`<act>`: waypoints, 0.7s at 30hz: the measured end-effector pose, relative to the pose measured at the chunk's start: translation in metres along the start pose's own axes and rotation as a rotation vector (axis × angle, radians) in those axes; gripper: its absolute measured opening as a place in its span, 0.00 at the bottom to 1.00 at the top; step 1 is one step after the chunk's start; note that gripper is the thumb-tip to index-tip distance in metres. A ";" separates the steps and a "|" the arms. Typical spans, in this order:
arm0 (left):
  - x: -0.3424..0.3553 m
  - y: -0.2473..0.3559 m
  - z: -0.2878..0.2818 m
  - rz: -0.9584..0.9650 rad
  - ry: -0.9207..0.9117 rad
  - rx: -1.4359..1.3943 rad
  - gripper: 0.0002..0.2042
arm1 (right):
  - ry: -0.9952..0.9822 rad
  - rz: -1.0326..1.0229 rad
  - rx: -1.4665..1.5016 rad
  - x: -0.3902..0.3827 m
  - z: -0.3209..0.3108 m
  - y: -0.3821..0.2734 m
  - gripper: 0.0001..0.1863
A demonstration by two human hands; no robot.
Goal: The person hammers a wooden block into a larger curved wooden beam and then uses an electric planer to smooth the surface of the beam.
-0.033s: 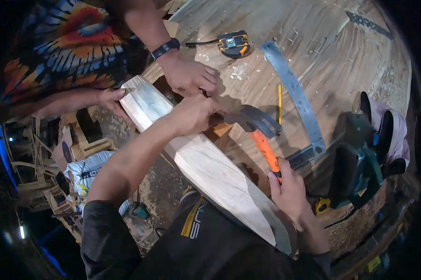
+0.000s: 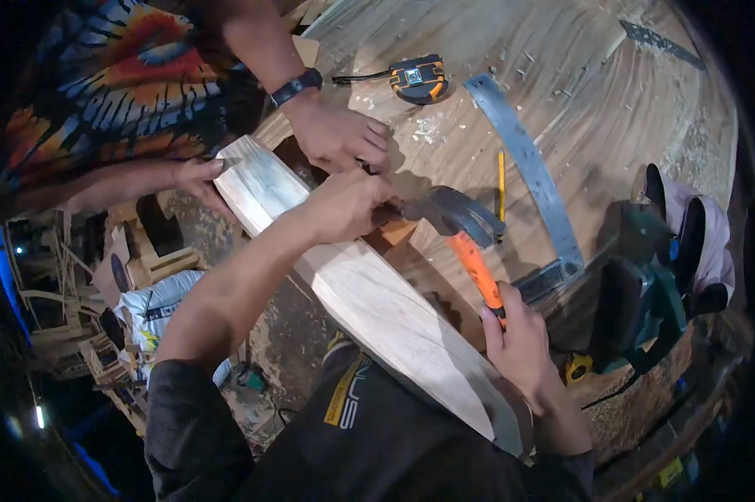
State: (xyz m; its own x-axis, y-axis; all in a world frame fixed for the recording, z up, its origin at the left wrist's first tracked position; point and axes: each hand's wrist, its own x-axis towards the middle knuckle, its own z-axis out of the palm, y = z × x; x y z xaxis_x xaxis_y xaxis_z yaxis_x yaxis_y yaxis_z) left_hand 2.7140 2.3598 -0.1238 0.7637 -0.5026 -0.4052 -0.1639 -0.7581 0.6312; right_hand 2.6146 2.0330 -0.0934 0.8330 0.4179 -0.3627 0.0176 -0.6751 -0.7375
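My right hand (image 2: 516, 335) is closed on the orange handle of a hammer (image 2: 474, 268), its dark head raised beside my left fingers. My left hand (image 2: 346, 203) is closed at the far edge of a long pale wooden piece (image 2: 394, 326) with tapered ends, gripping something I cannot make out; my forearm crosses over the wood. A co-worker's hand (image 2: 340, 138) is bent down just beyond mine, its fingertips partly hidden, and the other hand (image 2: 200, 180) holds the wood's far left end.
On the wooden work surface (image 2: 578, 109) are a tape measure (image 2: 415, 79), a yellow pencil (image 2: 501, 184) and a metal square (image 2: 528, 167). A green power tool (image 2: 654, 301) stands right. Wood scraps (image 2: 93, 360) and a white sack (image 2: 156, 309) lie lower left.
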 end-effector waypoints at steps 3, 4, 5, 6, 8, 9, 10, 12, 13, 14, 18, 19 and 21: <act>-0.002 0.001 -0.002 0.010 0.017 0.006 0.10 | 0.034 -0.012 0.058 -0.004 -0.001 -0.002 0.18; -0.003 0.002 -0.004 0.009 0.035 0.000 0.10 | 0.074 -0.020 0.061 -0.007 0.000 -0.001 0.18; -0.002 0.001 -0.002 0.010 0.035 -0.003 0.10 | 0.114 -0.029 0.064 -0.009 0.001 -0.001 0.18; -0.002 -0.002 0.000 0.029 0.032 0.012 0.10 | 0.113 -0.027 0.061 -0.006 -0.002 -0.003 0.18; 0.000 -0.004 0.003 0.045 0.030 0.027 0.11 | -0.064 0.043 -0.055 0.004 -0.007 -0.006 0.19; -0.001 -0.005 0.003 0.059 0.033 0.031 0.09 | -0.065 0.043 -0.056 0.003 -0.008 -0.006 0.19; -0.003 -0.005 0.004 0.074 0.037 0.032 0.08 | -0.004 0.000 -0.036 0.001 -0.008 -0.006 0.19; -0.002 -0.009 0.004 0.006 -0.006 0.006 0.08 | 0.053 -0.042 -0.019 -0.004 -0.005 -0.004 0.19; 0.000 -0.009 0.004 -0.059 -0.051 -0.015 0.08 | 0.120 -0.074 -0.015 -0.009 0.000 0.000 0.19; 0.000 -0.007 0.004 -0.057 -0.051 -0.017 0.08 | 0.187 -0.106 -0.012 -0.012 0.002 0.002 0.18; 0.001 -0.002 0.000 -0.022 -0.048 0.101 0.09 | -0.070 0.020 -0.051 0.007 -0.004 -0.002 0.19; -0.002 -0.002 0.001 -0.012 -0.036 0.058 0.09 | -0.004 -0.004 -0.024 0.006 -0.007 -0.002 0.20; -0.008 0.002 -0.002 -0.029 -0.018 0.093 0.09 | 0.060 -0.030 0.008 0.001 -0.012 -0.004 0.21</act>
State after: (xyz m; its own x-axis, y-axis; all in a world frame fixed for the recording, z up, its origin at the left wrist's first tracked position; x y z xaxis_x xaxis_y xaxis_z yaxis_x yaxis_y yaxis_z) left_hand 2.7091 2.3633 -0.1182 0.7580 -0.4866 -0.4343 -0.2000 -0.8072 0.5554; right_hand 2.6220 2.0290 -0.0840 0.8638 0.4003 -0.3060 0.0386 -0.6580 -0.7520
